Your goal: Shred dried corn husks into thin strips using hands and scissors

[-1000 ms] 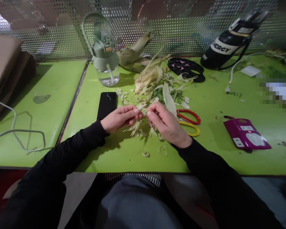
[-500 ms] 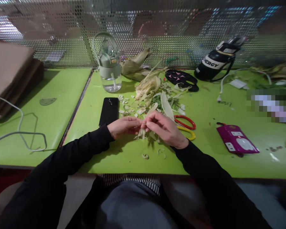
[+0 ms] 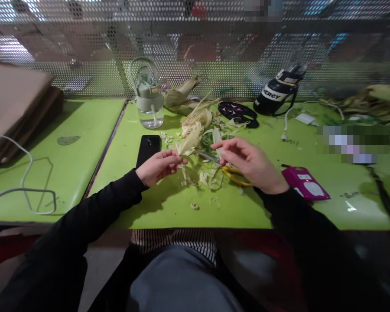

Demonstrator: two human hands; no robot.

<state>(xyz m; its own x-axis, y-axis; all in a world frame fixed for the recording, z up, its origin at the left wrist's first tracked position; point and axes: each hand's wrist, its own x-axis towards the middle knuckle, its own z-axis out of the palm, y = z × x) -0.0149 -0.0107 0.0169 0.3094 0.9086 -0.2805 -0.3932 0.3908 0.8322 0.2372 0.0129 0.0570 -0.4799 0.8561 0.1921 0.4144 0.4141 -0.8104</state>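
Note:
My left hand (image 3: 162,166) is closed in a pinch, with a thin strip of pale corn husk (image 3: 183,173) at its fingertips. My right hand (image 3: 251,164) hovers above a pair of scissors (image 3: 235,177), index finger stretched forward and apart from the thumb; nothing shows between them. The scissors' yellow handle is visible, while the hand covers the red one. Behind my hands lies a heap of dried corn husk (image 3: 195,123) and green scraps. Curled trimmings (image 3: 211,177) lie in front of it.
A black phone (image 3: 147,149) lies behind my left wrist. Farther back stand a clear bottle (image 3: 150,106) and a leaning black bottle (image 3: 276,92), with a black eye mask (image 3: 237,113) between. A purple power strip (image 3: 307,184) is right; brown boards (image 3: 16,102) are left.
My hands have moved apart: the right one has drawn away to the right over the scissors, the left slightly left. The camera view has also shifted.

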